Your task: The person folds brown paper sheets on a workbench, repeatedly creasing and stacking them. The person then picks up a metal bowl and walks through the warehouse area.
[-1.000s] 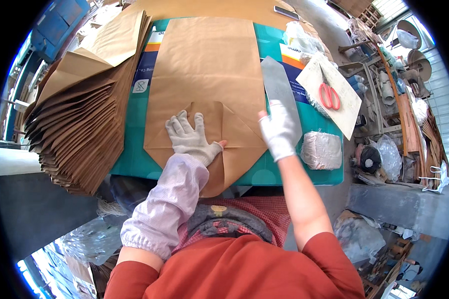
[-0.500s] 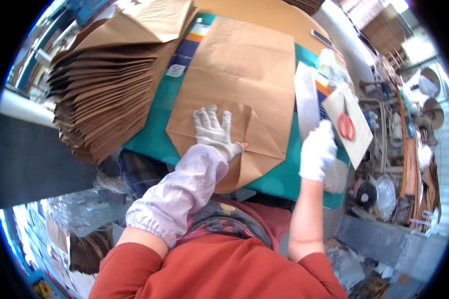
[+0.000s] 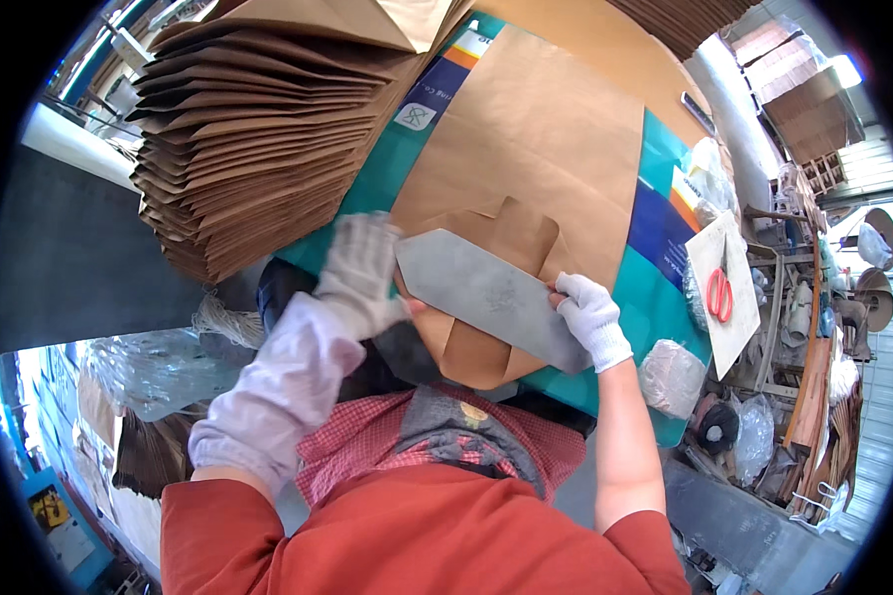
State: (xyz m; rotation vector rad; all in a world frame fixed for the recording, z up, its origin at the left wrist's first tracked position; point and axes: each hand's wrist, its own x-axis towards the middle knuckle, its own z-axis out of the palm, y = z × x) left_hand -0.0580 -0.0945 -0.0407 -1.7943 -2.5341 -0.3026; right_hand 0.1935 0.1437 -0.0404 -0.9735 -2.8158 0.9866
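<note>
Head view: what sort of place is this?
Probably a paper-working workshop: there's a thick stack of folded brown paper, a grey plate held over a brown sheet, and red-handled scissors nearby.

the brown paper bag lay flat and slantwise on the green tabletop, faintly creased, its near end folded into angular flaps. the long grey plate, smooth with clipped left-hand corners, stretched obliquely across those folds, its right end nearer the person.

On my feed I count two gloved hands, one grey plate, one flat paper bag, one pair of scissors, one board, one phone.
</note>
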